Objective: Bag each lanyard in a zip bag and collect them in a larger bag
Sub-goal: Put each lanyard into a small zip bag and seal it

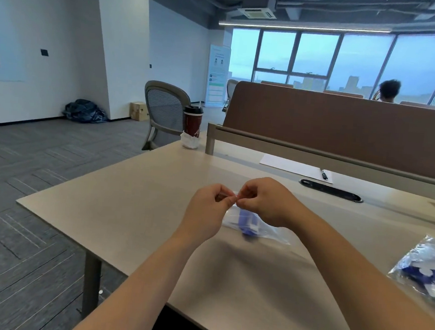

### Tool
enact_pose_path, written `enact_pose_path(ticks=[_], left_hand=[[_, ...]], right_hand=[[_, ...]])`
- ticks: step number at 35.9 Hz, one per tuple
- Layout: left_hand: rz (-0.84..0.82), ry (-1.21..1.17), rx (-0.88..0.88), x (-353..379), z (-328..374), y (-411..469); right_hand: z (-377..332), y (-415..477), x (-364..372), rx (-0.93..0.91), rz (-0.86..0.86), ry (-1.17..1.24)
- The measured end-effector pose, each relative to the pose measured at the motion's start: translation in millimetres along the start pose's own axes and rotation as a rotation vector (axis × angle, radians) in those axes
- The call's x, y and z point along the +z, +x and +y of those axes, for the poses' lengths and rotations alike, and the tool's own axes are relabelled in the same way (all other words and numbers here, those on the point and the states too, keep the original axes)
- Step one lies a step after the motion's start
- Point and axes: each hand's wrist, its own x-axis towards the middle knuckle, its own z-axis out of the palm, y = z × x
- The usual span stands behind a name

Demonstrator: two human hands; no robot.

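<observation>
1. One small zip bag (254, 226) in work, held just above the desk (134, 210) near its middle. A blue lanyard (248, 223) is already inside, folded up.
2. Left hand (208, 213) and right hand (268, 202) both pinch the bag's top edge, thumbs and forefingers nearly touching each other. Looks like the zip strip is being pressed closed; whether it is sealed yet, cannot tell.
3. The larger bag (423, 269) lies at the right edge of the desk, well apart from the hands. Blue lanyard material and clear plastic show inside it, so some pieces seem to be collected already. Count not readable.
4. Left to do, by my judgement: finish the seal, then carry this bag over to the larger one.
5. No loose lanyards or spare zip bags visible on the desk; remaining stock unknown.
</observation>
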Motion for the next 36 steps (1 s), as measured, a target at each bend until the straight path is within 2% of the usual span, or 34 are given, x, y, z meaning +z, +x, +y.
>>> enact_pose_path(ticks=[19, 23, 27, 33, 36], left_hand=[[0.093, 0.083, 0.023, 3, 1, -2], [0.127, 0.072, 0.003, -1, 0, 1], [0.094, 0.062, -0.006, -6, -1, 0], [0.014, 0.297, 0.063, -8, 2, 3], [-0.044, 0.571, 0.234, -5, 15, 3]], right_hand=[[3, 2, -1, 0.022, 0.040, 0.050], [15, -3, -11, 0.050, 0.041, 0.006], [29, -13, -16, 0.067, 0.018, -0.057], [23, -15, -12, 0.031, 0.045, -0.242], [20, -17, -10, 0.005, 0.047, -0.294]])
